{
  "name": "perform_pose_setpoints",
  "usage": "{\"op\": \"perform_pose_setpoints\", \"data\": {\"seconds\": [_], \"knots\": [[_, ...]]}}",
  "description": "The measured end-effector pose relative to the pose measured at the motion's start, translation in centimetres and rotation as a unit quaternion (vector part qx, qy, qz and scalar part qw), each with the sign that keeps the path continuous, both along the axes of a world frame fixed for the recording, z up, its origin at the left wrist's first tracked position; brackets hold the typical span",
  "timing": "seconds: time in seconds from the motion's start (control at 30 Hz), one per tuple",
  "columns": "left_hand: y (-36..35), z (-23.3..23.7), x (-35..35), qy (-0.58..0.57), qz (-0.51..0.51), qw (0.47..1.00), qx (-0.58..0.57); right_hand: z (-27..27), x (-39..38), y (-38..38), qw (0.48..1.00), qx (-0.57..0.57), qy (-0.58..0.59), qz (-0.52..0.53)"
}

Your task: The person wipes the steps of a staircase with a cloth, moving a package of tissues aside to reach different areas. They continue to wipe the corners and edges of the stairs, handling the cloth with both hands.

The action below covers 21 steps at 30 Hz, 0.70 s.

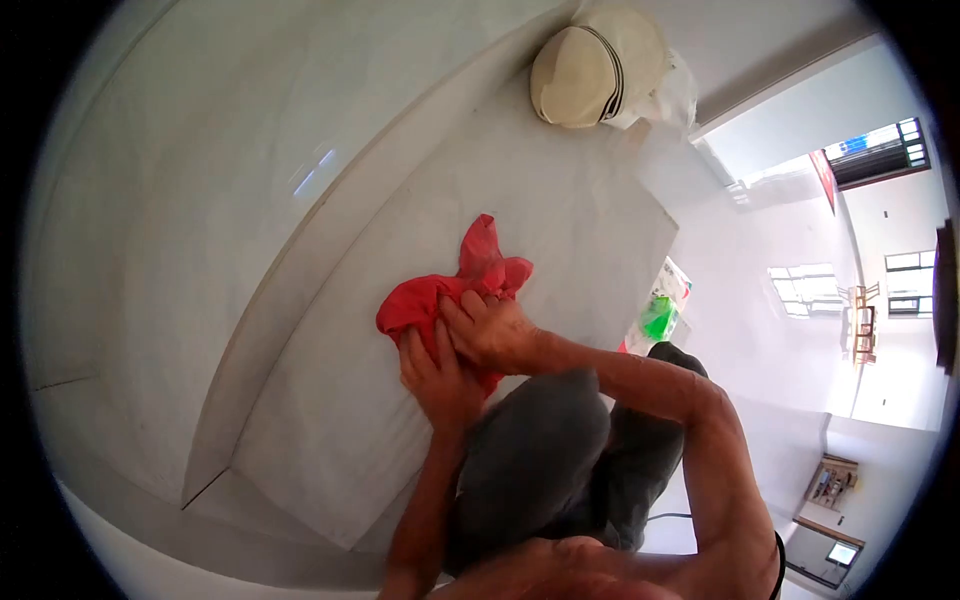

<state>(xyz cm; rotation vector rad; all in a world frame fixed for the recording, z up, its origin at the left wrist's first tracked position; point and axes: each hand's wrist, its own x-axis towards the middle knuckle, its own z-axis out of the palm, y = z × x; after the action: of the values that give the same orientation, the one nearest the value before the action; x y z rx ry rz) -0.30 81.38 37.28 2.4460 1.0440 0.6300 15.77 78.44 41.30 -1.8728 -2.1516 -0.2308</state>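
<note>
The right hand (493,335) is bent at the knuckles, its fingers curled down into the bunched middle of a red cloth (410,300); whether they pinch the fabric or only press it, I cannot tell. Just beside it, partly overlapped, the left hand (437,385) lies flatter, its fingers fairly straight and slightly apart, tips resting on the cloth's near folds. The cloth is soft, matte and crumpled (a rounded lobe to the left, a narrow pointed flap reaching away from the body), with a bit of red showing below the hands too.

It lies on a pale slab (340,420), smooth and faintly veined like polished stone, with straight edges that the lens bends. Along its left side runs a raised ledge (290,255), and past that spreads a glossier pale panel (190,200) carrying small bright reflections.

Close to the forearms are bent knees in dark grey trousers (535,430), the fabric dull and creased. Beyond the slab's right edge sits something bright green (658,318), on white and red packaging. At the far end stands a rounded cream helmet (572,78) with dark curved stripes, crinkled translucent plastic (678,95) next to it.
</note>
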Motion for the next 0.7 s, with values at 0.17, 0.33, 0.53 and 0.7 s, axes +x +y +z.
{"op": "perform_pose_setpoints", "data": {"seconds": [0.17,0.33,0.53,0.7], "knots": [[0.3,0.7,-0.1,-0.007,-0.007,0.999,-0.038,0.3,0.5,0.3,0.999,-0.021,0.014,0.040],[0.1,1.1,0.2,-0.007,0.001,1.000,-0.028,0.4,3.5,1.3,0.990,-0.093,0.020,0.106],[2.2,-0.2,2.6,-0.045,0.019,0.999,-0.002,2.4,3.4,1.7,0.947,-0.264,0.183,-0.028],[4.5,1.7,0.6,-0.103,-0.053,0.991,-0.061,7.2,1.3,3.0,0.931,-0.326,0.147,-0.075]]}}
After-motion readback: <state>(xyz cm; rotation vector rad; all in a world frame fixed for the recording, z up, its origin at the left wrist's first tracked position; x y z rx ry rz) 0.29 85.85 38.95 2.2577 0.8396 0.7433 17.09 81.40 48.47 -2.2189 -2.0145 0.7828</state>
